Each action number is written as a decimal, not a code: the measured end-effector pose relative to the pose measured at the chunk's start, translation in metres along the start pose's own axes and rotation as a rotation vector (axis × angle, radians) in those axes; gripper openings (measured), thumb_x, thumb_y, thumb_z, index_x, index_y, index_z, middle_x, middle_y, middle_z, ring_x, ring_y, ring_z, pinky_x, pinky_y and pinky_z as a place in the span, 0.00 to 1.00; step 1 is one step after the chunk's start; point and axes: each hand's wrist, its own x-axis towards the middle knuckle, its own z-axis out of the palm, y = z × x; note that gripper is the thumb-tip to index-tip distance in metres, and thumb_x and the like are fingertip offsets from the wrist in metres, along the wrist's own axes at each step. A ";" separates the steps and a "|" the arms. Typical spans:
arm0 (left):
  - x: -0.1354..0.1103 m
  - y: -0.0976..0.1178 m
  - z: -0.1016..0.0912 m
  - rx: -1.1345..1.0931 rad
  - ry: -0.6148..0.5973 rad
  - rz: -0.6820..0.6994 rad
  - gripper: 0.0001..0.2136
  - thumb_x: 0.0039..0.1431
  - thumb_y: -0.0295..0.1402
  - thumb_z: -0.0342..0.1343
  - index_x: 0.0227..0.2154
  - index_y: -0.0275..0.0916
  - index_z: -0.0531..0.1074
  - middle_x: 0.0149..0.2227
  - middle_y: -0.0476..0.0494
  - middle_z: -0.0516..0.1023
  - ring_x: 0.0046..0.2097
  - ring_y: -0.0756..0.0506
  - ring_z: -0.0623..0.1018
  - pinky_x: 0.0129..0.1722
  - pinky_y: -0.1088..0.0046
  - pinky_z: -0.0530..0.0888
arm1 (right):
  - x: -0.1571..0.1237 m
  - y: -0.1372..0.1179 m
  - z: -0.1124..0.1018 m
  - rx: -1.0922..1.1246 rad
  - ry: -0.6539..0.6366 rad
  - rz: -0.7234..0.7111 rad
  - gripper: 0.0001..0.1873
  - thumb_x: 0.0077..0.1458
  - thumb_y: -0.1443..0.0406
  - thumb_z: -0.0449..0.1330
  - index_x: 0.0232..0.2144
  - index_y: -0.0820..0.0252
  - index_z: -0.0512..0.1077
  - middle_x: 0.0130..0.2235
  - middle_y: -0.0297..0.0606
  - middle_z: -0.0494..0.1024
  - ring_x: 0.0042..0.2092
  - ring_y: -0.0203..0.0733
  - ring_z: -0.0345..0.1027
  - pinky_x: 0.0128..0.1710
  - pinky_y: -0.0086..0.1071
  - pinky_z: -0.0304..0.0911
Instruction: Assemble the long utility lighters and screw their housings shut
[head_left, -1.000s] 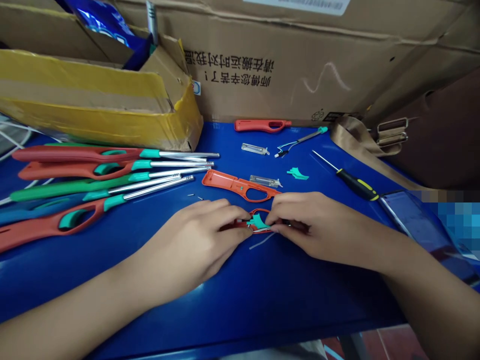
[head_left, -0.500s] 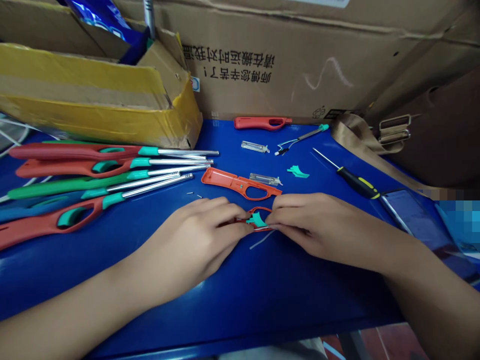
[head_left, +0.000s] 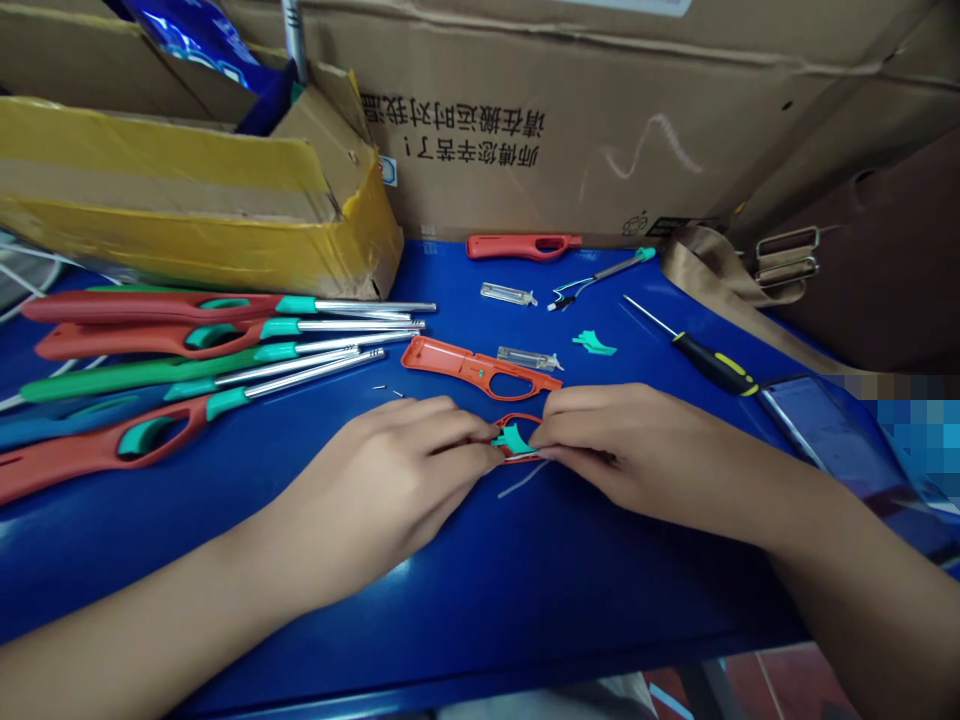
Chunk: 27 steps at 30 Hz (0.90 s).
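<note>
My left hand point(head_left: 390, 480) and my right hand point(head_left: 622, 445) meet at the middle of the blue table point(head_left: 480, 590). Both pinch an orange lighter handle shell point(head_left: 521, 450) that lies flat between them, mostly hidden under the fingers. A teal trigger piece point(head_left: 512, 438) sits in the shell between my fingertips. A thin white wire point(head_left: 523, 481) trails from it toward me. Just behind lies a second orange half shell point(head_left: 480, 367) with a clear fuel cartridge point(head_left: 529, 358) beside it.
Several long red and green lighters with metal tubes point(head_left: 195, 350) lie at the left. A yellow-taped carton point(head_left: 195, 200) stands behind them. At the back lie a red shell point(head_left: 523, 246), a cartridge point(head_left: 508, 294), a wired nozzle point(head_left: 600, 275), teal triggers point(head_left: 594, 344), a screwdriver point(head_left: 697, 355) and a phone point(head_left: 825, 440).
My hands stay on the orange shell and shift only slightly; the teal trigger sits a little deeper between my fingertips.
</note>
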 end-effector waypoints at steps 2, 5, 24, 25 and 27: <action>0.000 0.000 0.001 -0.028 0.006 -0.006 0.09 0.70 0.28 0.54 0.47 0.40 0.77 0.45 0.46 0.81 0.44 0.44 0.79 0.42 0.64 0.75 | 0.000 0.000 0.000 -0.006 0.001 0.006 0.11 0.67 0.70 0.55 0.38 0.58 0.77 0.38 0.34 0.77 0.41 0.38 0.71 0.40 0.32 0.62; -0.001 -0.001 0.001 -0.048 0.012 -0.009 0.09 0.69 0.27 0.55 0.48 0.41 0.77 0.46 0.46 0.81 0.45 0.44 0.80 0.43 0.64 0.75 | 0.000 -0.001 0.000 -0.030 -0.005 0.007 0.12 0.68 0.70 0.54 0.39 0.58 0.77 0.39 0.35 0.78 0.41 0.38 0.72 0.40 0.33 0.62; 0.003 0.004 0.002 -0.137 0.001 -0.104 0.10 0.69 0.27 0.54 0.48 0.42 0.78 0.44 0.45 0.81 0.44 0.45 0.78 0.44 0.65 0.75 | 0.002 -0.001 0.004 -0.032 0.015 -0.002 0.11 0.68 0.69 0.54 0.36 0.58 0.76 0.37 0.34 0.76 0.39 0.38 0.70 0.39 0.32 0.61; 0.003 0.004 0.002 -0.140 -0.005 -0.107 0.11 0.69 0.27 0.54 0.49 0.42 0.78 0.44 0.45 0.80 0.44 0.45 0.78 0.44 0.66 0.75 | 0.002 -0.001 0.004 -0.030 0.013 0.001 0.11 0.68 0.69 0.54 0.36 0.58 0.76 0.37 0.34 0.76 0.39 0.38 0.70 0.39 0.32 0.61; 0.002 0.004 0.002 -0.143 -0.017 -0.114 0.12 0.69 0.26 0.54 0.49 0.43 0.78 0.44 0.44 0.79 0.44 0.44 0.78 0.43 0.66 0.75 | 0.002 -0.001 0.004 -0.029 0.009 0.009 0.11 0.68 0.69 0.54 0.36 0.58 0.76 0.37 0.34 0.76 0.39 0.38 0.70 0.39 0.33 0.61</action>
